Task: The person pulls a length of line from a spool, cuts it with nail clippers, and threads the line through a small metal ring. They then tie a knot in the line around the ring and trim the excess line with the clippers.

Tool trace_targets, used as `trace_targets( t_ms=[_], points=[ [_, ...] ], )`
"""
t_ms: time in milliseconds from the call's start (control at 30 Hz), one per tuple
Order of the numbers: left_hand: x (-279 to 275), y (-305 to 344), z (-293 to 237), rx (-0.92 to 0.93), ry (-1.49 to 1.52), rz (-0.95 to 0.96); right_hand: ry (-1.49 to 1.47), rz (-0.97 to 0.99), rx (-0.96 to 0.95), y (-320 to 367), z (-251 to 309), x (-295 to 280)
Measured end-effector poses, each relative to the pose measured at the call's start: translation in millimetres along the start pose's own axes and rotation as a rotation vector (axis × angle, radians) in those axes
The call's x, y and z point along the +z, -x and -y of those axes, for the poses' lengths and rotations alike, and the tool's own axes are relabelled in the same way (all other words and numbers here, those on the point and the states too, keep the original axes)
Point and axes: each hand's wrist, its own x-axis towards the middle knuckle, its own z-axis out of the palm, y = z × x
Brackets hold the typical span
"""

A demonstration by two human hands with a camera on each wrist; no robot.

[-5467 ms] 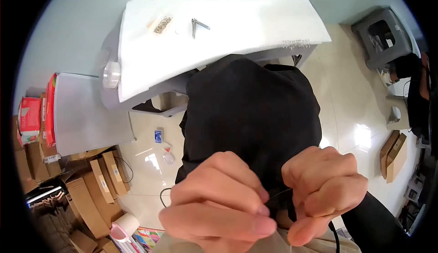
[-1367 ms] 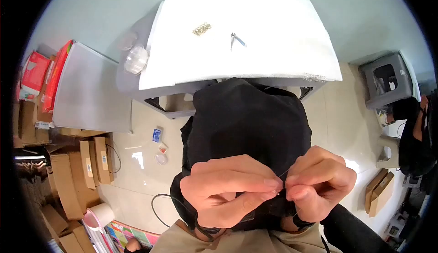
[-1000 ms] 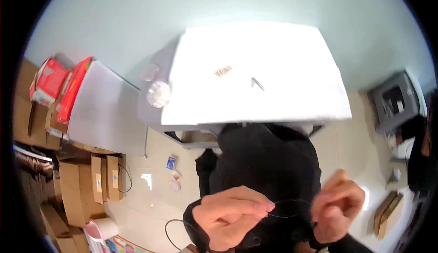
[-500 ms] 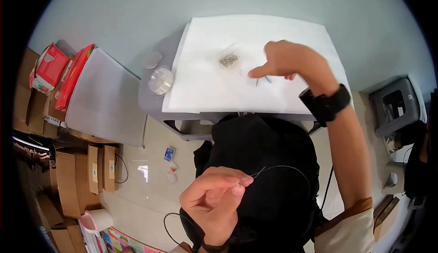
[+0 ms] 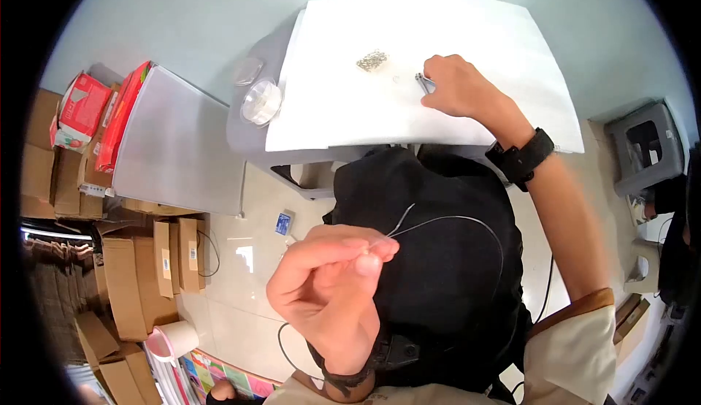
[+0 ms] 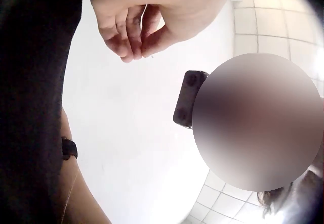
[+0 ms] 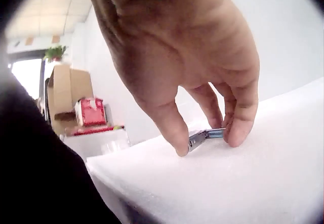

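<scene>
Head view: left grip (image 5: 330, 281) pinches strand (image 5: 453, 217), right grip (image 5: 461, 87) pinches clippers (image 7: 197, 140) near metallic pile (image 5: 372, 61)

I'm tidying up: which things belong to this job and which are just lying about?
In the job:
thin clear line, pinched by the left hand
nail clippers, held by the right hand
probably the small metallic pile

Apparently just lying about:
blue packet on the floor
cardboard boxes
pink-rimmed bucket
red box

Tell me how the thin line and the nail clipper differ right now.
The thin line curves loosely above the black cloth; the nail clipper is stouter, its parts angled apart. The left hand pinches the thin line, while the right hand holds the nail clipper at the white sheet. Both are hand-held.
</scene>
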Motion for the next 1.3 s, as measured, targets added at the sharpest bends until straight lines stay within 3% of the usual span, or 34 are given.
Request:
trace_targets(
  t_ms=[200, 333, 400, 467, 500, 567, 767, 867, 967, 1067, 1100, 1200, 1233, 1300],
  points=[
    [3.3, -4.9, 6.5, -0.067, 0.037, 0.174, -0.342, -0.121, 0.233, 72.2, 24.2, -33.1],
    [2.5, -16.6, 16.5, -0.084, 0.376, 0.284, -0.788, -0.573, 0.288, 158.9, 58.2, -47.0],
    [5.6, -15.6, 17.9, -0.125, 0.205, 0.279, -0.779, -0.772, 0.215, 198.2, 80.7, -50.8],
    [10.6, -13.4, 20.7, -0.178, 0.150, 0.292, -0.702, -0.591, 0.015, 214.4, 97.3, -75.4],
    [11.0, -12.8, 21.5, -0.206, 0.182, 0.304, -0.776, -0.634, -0.038, 215.1, 108.6, -72.2],
    [12.6, -9.7, 19.5, -0.267, 0.245, 0.308, -0.797, -0.517, -0.153, 219.9, 116.5, -64.6],
    [18.5, -0.2, 21.2, -0.284, 0.303, 0.331, -0.890, -0.557, -0.098, 218.8, 122.5, -60.3],
    [21.6, 3.9, 21.5, -0.299, 0.338, 0.344, -0.896, -0.445, -0.051, 222.1, 122.8, -63.1],
    [17.4, 1.8, 21.3, -0.342, 0.321, 0.438, -1.055, -0.436, -0.003, 225.0, 121.9, -51.6],
    [10.9, 3.8, 28.3, -0.327, 0.370, 0.410, -1.302, -0.410, 0.103, 224.5, 137.2, -25.4],
    [8.6, 1.0, 34.0, -0.306, 0.531, 0.395, -1.372, -0.410, 0.097, 222.0, 139.9, -17.2],
    [5.0, -1.6, 33.6, -0.350, 0.439, 0.448, -1.154, -0.625, -0.048, 217.1, 143.2, -0.4],
    [6.9, -2.1, 32.6, -0.356, 0.430, 0.429, -1.163, -0.556, -0.023, 219.0, 141.3, -2.6],
    [10.7, -1.5, 29.8, -0.372, 0.418, 0.373, -1.116, -0.612, -0.068, 217.6, 142.1, -0.5]
  ],
)
